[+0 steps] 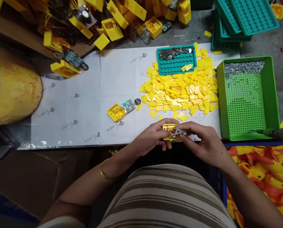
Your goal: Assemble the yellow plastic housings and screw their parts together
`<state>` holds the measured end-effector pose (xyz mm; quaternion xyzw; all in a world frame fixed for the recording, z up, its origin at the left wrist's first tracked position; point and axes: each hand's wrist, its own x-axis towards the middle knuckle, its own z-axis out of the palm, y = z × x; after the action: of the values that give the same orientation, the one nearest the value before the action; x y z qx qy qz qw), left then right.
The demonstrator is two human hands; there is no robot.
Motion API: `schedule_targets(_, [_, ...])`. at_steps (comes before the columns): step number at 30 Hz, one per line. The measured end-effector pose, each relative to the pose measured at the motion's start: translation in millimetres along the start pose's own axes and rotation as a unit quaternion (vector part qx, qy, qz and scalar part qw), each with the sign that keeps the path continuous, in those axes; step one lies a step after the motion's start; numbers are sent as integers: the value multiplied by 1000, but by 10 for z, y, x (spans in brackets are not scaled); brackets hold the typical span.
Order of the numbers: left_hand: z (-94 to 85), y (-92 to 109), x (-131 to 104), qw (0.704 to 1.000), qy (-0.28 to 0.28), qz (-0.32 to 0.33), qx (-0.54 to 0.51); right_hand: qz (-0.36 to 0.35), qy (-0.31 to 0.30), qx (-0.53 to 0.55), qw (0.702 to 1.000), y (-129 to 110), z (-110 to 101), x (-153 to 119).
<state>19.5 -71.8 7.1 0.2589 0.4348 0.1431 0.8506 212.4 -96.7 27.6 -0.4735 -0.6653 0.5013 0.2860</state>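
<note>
Near the front edge of the white-covered table, my left hand (pixel 153 136) holds a small yellow housing (pixel 166 128) with its open side up. My right hand (pixel 200 141) pinches a small grey circuit board (pixel 178 132) over the housing's right side. The fingers of both hands meet around these two parts and hide some of the inside. To the left lies another yellow housing (pixel 116 112) with a circuit board (pixel 128 106) beside it and a round black speaker (pixel 137 101). Behind my hands spreads a pile of flat yellow pieces (pixel 176 91).
A teal tray (pixel 176 66) holds round metal parts. The green basket (pixel 247 104) at right contains screws, with a dark tool at its front edge. Teal trays (pixel 252 15) are stacked behind; yellow housings (pixel 112 29) are heaped at back left. A large yellow container (pixel 13 85) stands left.
</note>
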Motion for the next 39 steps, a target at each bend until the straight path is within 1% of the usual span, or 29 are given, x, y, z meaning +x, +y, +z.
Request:
schedule_targets(3, [-33, 8, -14, 998, -20, 5, -55, -59, -23, -51, 997, -19, 17, -32])
schedule_targets(5, [-44, 6, -14, 997, -23, 17, -74, -80, -26, -75, 994, -18, 26, -56])
schedule_targets(8, [-28, 4, -8, 999, 8, 33, -41, -76, -15, -146, 986, -22, 37, -100])
schedule_targets(10, [-8, 0, -8, 999, 31, 32, -2, -67, -22, -199, 977, -38, 36, -131])
schedule_targets(12, [7, -7, -17, 999, 38, 31, 17, -54, -34, -239, 969, -63, 26, -160])
schedule_targets(14, [13, -19, -33, 998, 40, 46, 20, -30, -42, -258, 965, -91, 9, -185])
schedule_targets(17, [14, -38, -60, 995, 50, 86, 18, 12, -50, -242, 969, -118, -10, -210])
schedule_targets(20, [19, -52, -70, 994, 49, 99, -2, 29, -40, -171, 984, -117, 21, -216])
schedule_targets(22, [34, -56, -60, 995, 44, 90, -22, 38, -12, -111, 993, -101, 84, -214])
schedule_targets(24, [63, -56, -43, 994, 50, 91, -31, 51, 29, -71, 996, -76, 172, -215])
schedule_targets(27, [125, -51, -18, 988, 89, 124, -19, 59, 103, -41, 992, -38, 291, -226])
schedule_targets(29, [160, -46, -10, 984, 111, 136, -12, 47, 145, -45, 987, -27, 322, -236])
schedule_targets(31, [176, -39, -12, 985, 116, 126, -14, 9, 153, -77, 985, -30, 303, -243])
schedule_targets(35, [140, -28, -31, 992, 85, 84, -46, -89, 98, -153, 979, -60, 210, -253])
schedule_targets(37, [107, -28, -40, 993, 66, 75, -69, -113, 79, -171, 976, -76, 179, -259])
schedule_targets(39, [81, -31, -45, 992, 61, 73, -79, -121, 51, -191, 973, -98, 163, -264])
